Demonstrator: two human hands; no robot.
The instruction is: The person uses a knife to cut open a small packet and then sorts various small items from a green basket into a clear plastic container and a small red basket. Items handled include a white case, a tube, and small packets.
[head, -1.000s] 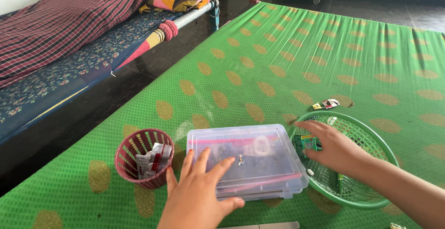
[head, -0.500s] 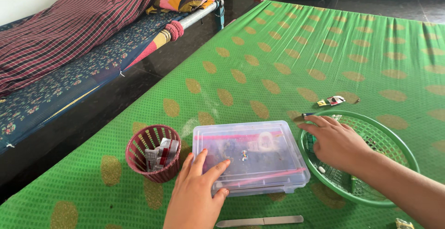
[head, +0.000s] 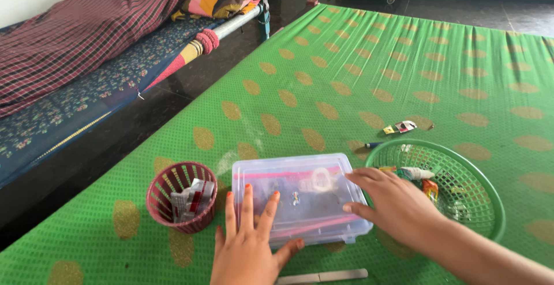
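Box contents hard to read: the clear plastic box (head: 300,197) has a frosted lid, so only pink strips, a pale ring shape and some small dark bits show through. Left hand's (head: 249,249) wrist is cut off by the bottom edge. A flat metal strip (head: 321,276) just below its thumb is partly cropped too. Items in the green basket (head: 479,181) are small; a white tube and an orange wrapper can be made out, the rest can't.

Left hand: palm down, fingers spread and apart, fingertips lying on the near left part of the lid, thumb at the box's front edge. Flat contact, gripping nothing.

Right hand (head: 392,204): comes in from the lower right, palm down, fingers loosely apart, resting on the box's right end and lid corner. Not clamped on anything visible. Basket sits just beyond and right of it, touching or nearly touching the box.

Maroon slotted cup (head: 180,197) is just left of the left hand, holding small red and white packets. Small wrappers (head: 400,127) lie past the basket.

Surface: green cloth (head: 346,71) with gold oval spots. Dark floor on the left, then a cot with checked and floral bedding (head: 86,48).
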